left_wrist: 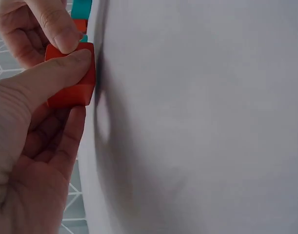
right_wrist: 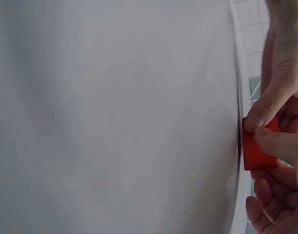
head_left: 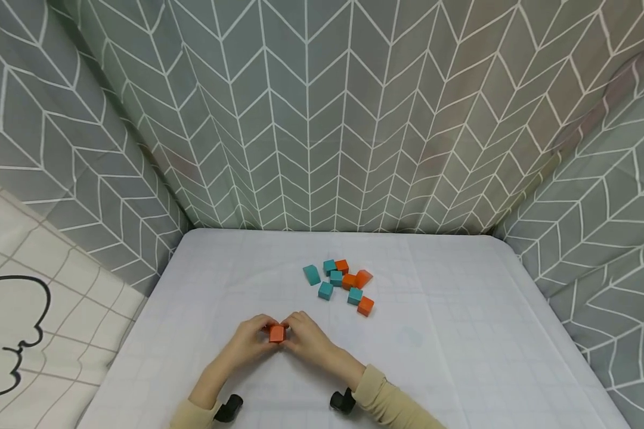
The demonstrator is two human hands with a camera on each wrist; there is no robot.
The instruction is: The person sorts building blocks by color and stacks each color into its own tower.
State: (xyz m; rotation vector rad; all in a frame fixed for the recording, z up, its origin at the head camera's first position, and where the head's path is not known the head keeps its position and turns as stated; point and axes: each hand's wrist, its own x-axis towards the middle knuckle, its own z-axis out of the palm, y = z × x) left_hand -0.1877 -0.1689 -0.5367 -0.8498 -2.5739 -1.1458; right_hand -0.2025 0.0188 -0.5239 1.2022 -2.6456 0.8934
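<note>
An orange-red block (head_left: 276, 334) is between my two hands at the front left of the white table. My left hand (head_left: 248, 341) pinches it from the left; in the left wrist view its thumb lies across one face and a finger supports the underside. From the other side my right hand (head_left: 308, 341) pinches the same block, and both thumbs press close together on it in the right wrist view. Part of the block (right_wrist: 258, 151) is covered by the thumbs. In both wrist views it is right at the tabletop's edge line.
Beyond the hands, teal blocks (head_left: 325, 291) and orange blocks (head_left: 365, 306) lie in a loose cluster on the white-covered table (head_left: 461, 333). Some touch each other. Black wrist cameras (head_left: 343, 401) sit by the cuffs. A grey patterned curtain (head_left: 322, 119) surrounds the table's back and sides.
</note>
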